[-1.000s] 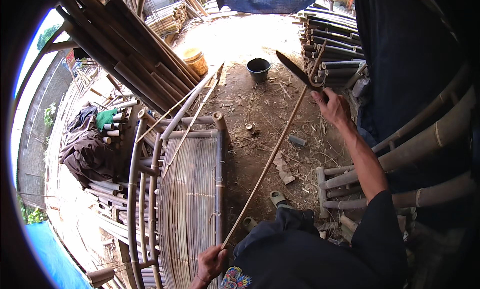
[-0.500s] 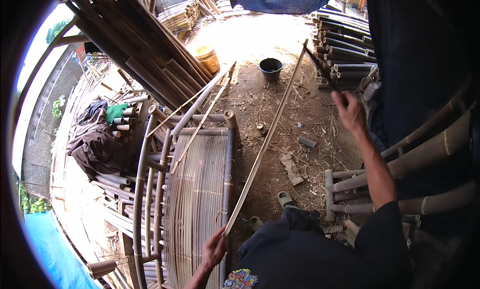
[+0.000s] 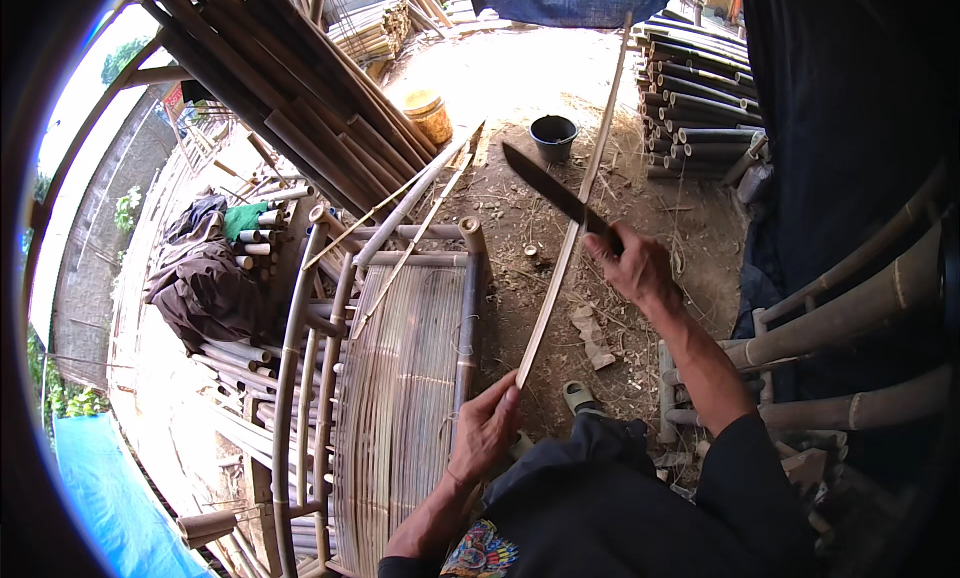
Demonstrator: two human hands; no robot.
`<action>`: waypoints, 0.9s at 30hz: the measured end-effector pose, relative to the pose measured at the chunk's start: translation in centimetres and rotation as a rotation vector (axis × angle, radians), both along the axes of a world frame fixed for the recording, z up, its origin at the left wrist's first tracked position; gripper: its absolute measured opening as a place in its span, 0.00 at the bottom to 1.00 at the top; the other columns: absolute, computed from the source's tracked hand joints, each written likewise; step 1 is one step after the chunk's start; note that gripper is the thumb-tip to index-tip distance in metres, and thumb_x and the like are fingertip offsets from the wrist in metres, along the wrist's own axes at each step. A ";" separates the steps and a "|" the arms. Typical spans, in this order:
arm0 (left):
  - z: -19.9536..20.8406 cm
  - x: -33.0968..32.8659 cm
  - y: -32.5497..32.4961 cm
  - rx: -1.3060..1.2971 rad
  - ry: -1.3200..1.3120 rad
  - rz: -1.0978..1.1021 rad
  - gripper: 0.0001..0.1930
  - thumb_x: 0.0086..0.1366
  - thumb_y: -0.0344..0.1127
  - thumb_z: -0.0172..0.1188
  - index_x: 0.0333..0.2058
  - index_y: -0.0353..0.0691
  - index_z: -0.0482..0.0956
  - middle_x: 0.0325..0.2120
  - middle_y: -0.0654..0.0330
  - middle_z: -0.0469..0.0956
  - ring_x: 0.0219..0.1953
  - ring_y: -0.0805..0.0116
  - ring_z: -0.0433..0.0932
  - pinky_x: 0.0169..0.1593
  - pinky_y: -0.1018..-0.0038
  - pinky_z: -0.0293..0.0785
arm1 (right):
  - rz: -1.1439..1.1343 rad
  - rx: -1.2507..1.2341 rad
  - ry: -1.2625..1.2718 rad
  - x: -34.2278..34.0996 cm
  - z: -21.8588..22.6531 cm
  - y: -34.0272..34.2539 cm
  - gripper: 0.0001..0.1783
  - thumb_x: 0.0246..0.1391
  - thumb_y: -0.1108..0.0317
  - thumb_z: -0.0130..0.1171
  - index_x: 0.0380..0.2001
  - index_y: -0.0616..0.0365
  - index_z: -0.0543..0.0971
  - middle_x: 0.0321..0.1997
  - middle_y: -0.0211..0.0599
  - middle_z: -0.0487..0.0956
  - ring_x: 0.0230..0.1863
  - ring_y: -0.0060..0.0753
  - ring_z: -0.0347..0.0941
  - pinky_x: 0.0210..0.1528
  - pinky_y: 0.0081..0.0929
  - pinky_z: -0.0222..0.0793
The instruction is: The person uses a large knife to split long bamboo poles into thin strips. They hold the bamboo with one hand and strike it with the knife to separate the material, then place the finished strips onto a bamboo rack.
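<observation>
In the head view, my left hand (image 3: 484,433) is closed around the lower end of a long pale bamboo strip (image 3: 556,290). The strip slants up and away to the far right. My right hand (image 3: 637,270) grips the handle of a machete (image 3: 538,182), whose dark blade points up and to the left. Blade and strip cross just ahead of that hand; whether the edge touches the strip I cannot tell. To the left of my left hand stands a bamboo bench (image 3: 405,388) with a slatted seat. A thin split strip (image 3: 425,228) lies across its far end.
A black bucket (image 3: 553,140) and a yellowish bucket (image 3: 428,116) stand ahead. Bamboo poles are stacked at the far right (image 3: 700,88) and lean at the left (image 3: 290,88). Another bamboo frame (image 3: 790,348) is close on my right. Shavings litter the dirt floor.
My right hand has come down and left, bringing the machete from the strip's far end to its middle. My left hand has risen slightly rightward with the strip.
</observation>
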State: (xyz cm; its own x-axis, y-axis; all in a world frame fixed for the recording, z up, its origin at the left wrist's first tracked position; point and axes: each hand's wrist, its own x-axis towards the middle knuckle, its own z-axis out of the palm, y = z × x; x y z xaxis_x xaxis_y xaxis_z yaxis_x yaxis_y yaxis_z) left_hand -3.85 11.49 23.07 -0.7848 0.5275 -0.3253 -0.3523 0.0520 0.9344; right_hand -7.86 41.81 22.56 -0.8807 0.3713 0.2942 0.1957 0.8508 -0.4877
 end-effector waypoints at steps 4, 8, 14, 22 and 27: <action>-0.5 1.7 -1.8 0.009 -0.063 -0.007 0.19 0.70 0.39 0.53 0.56 0.36 0.72 0.21 0.74 0.65 0.22 0.85 0.60 0.25 0.85 0.57 | 0.010 0.081 0.075 0.2 0.2 1.2 0.38 0.56 0.28 0.36 0.27 0.54 0.73 0.12 0.32 0.72 0.12 0.30 0.71 0.13 0.33 0.67; -0.2 1.4 -2.1 -0.010 -0.039 -0.019 0.20 0.70 0.39 0.52 0.56 0.36 0.72 0.22 0.74 0.66 0.23 0.85 0.60 0.25 0.85 0.57 | 0.342 0.207 0.311 1.6 -0.8 -1.5 0.36 0.56 0.28 0.35 0.24 0.52 0.71 0.11 0.26 0.67 0.10 0.23 0.65 0.11 0.29 0.68; -0.1 2.7 -3.0 -0.064 0.009 -0.050 0.22 0.70 0.41 0.53 0.57 0.35 0.70 0.21 0.73 0.66 0.21 0.85 0.61 0.23 0.85 0.56 | 0.018 0.011 0.117 0.8 0.0 2.7 0.33 0.58 0.32 0.42 0.25 0.54 0.71 0.12 0.35 0.71 0.14 0.38 0.73 0.16 0.36 0.68; -0.1 4.2 -6.4 -0.091 -0.016 -0.109 0.20 0.70 0.37 0.51 0.56 0.34 0.70 0.23 0.73 0.67 0.24 0.85 0.62 0.26 0.86 0.59 | -0.028 0.259 0.166 0.6 0.9 7.5 0.39 0.56 0.27 0.36 0.28 0.55 0.75 0.12 0.29 0.73 0.14 0.28 0.73 0.15 0.31 0.69; -1.5 6.2 -12.5 -0.167 -0.006 -0.123 0.21 0.69 0.37 0.53 0.56 0.32 0.70 0.20 0.72 0.68 0.22 0.85 0.63 0.25 0.84 0.59 | -0.222 0.113 0.132 0.4 3.1 11.4 0.41 0.54 0.25 0.36 0.32 0.56 0.78 0.20 0.41 0.78 0.22 0.44 0.78 0.24 0.41 0.71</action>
State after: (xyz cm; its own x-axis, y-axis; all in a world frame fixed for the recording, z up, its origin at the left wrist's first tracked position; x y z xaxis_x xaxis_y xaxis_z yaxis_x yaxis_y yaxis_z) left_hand 2.36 -1.03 21.53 -0.7158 0.5572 -0.4209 -0.3394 0.2492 0.9070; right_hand -7.45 53.22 25.62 -0.7325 0.5092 0.4519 0.3244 0.8446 -0.4258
